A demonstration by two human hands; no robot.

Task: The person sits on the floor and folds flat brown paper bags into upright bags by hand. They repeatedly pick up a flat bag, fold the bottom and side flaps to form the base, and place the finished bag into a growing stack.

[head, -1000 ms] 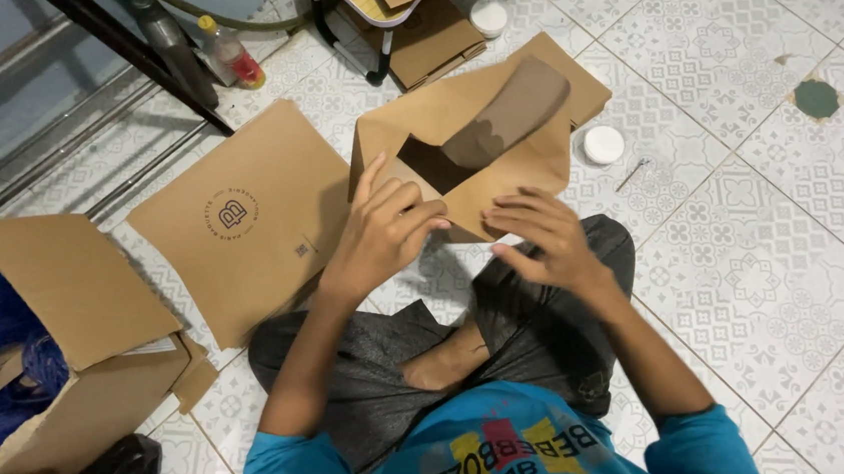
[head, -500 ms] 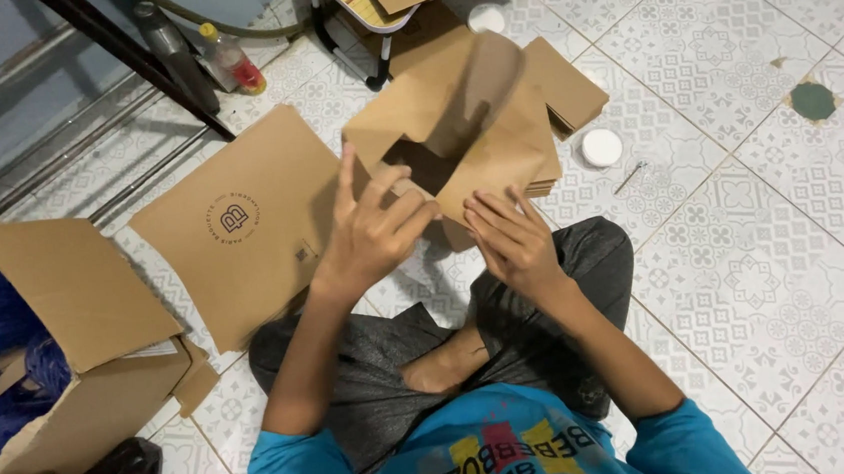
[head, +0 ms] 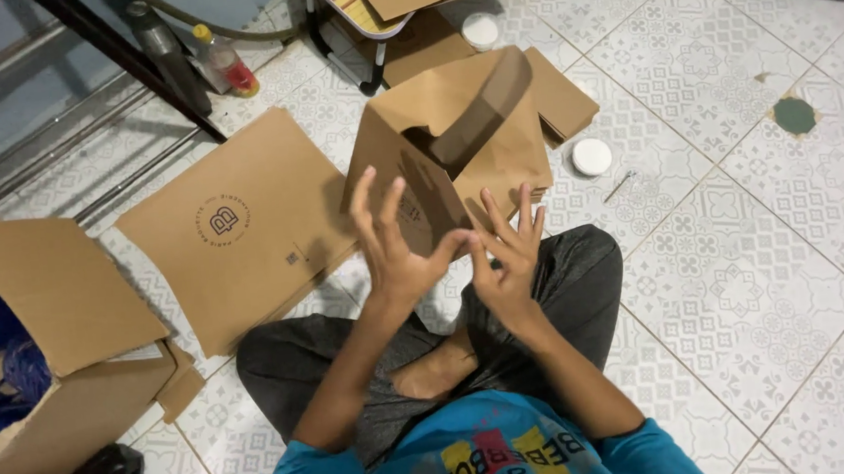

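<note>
Fingers (head: 379, 195) spread against cardboard box (head: 454, 134)

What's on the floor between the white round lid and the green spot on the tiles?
In the head view, between the white round lid and the green spot there is only bare patterned tile floor.

Person seen from above. Upper garment: bright blue short-sleeved shirt with a multicoloured printed panel in red, yellow and dark lettering across the chest. Lower garment: dark grey trousers or long shorts, fabric apparently lightly textured. Forearms, left hand (head: 395, 249) and right hand (head: 507, 260) bare; one foot bare.
</note>
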